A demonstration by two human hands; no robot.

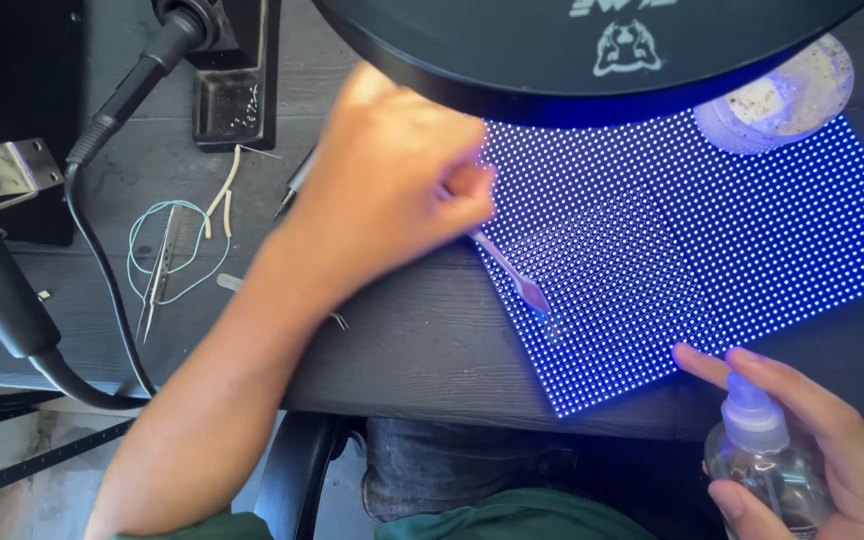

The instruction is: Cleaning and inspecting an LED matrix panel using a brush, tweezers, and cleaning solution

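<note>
Left hand (pixel 382 190) pinches a thin tool (pixel 512 272), tip on the lit LED panel (pixel 702 230) lying on the table (pixel 422 350). Right hand (pixel 832 450) wraps a spray bottle (pixel 767 460) at the panel's near edge. Panel glows blue throughout; tweezers (pixel 157 275) lie unused, left.

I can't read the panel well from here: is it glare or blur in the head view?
Head view: the lit LED panel glows blue-white, tinting the right hand and spray bottle; the left hand is slightly motion-blurred; a dark round lamp head hides the panel's top.
</note>
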